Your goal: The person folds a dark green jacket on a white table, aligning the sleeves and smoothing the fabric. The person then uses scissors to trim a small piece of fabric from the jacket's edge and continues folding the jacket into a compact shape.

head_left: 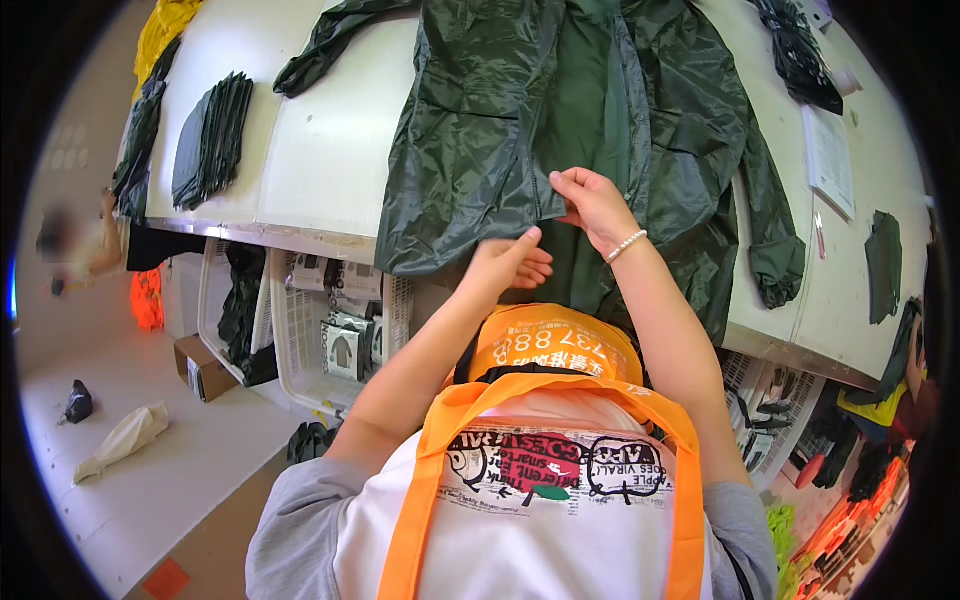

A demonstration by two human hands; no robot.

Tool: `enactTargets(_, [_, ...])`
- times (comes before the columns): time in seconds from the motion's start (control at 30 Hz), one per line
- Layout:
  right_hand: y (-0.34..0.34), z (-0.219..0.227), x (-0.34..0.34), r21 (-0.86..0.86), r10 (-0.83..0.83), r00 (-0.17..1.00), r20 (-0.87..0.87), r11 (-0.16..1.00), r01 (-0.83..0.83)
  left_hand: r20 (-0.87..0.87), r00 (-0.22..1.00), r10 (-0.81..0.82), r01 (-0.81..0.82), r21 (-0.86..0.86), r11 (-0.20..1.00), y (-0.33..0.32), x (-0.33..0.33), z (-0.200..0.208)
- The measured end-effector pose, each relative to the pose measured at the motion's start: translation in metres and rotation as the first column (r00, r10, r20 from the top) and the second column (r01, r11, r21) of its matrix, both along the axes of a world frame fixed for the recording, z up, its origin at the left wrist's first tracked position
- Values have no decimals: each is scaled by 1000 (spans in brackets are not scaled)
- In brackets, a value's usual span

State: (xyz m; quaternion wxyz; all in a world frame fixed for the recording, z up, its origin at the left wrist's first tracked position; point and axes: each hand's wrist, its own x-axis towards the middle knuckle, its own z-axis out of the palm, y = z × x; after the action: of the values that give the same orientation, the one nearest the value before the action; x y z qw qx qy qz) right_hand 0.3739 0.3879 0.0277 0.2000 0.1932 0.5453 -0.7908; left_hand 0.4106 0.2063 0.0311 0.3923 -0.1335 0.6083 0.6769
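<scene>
A dark green, shiny raincoat (pixel 460 130) is spread on the table in front of me, its front open and its hem hanging over the near edge. My right hand (pixel 598 212), with a beaded bracelet at the wrist, pinches the lower corner of the left front panel beside the zipper edge. Just left of it, my left hand (pixel 505 266) is at the same panel's hem, thumb on top and fingers curled, closed on the cloth. Part of its grip is hidden by the hand itself.
On the white table (pixel 330 140), a stack of folded dark pieces (pixel 213 140) lies at the left, and papers (pixel 828 160) lie at the right. White baskets (pixel 300 375) with packaged garments stand below the edge. A cardboard box (pixel 203 368) sits on the floor. Another person is at the far left.
</scene>
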Motion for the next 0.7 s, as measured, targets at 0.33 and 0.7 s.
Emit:
enactTargets(0.33, [-13, -51, 37, 631, -27, 940, -341, 734, 250, 586, 647, 488, -733, 300, 611, 17, 21, -50])
enactTargets(0.7, [-23, -33, 46, 106, -116, 993, -1, 988, 116, 463, 810, 361, -547, 371, 750, 11, 17, -55])
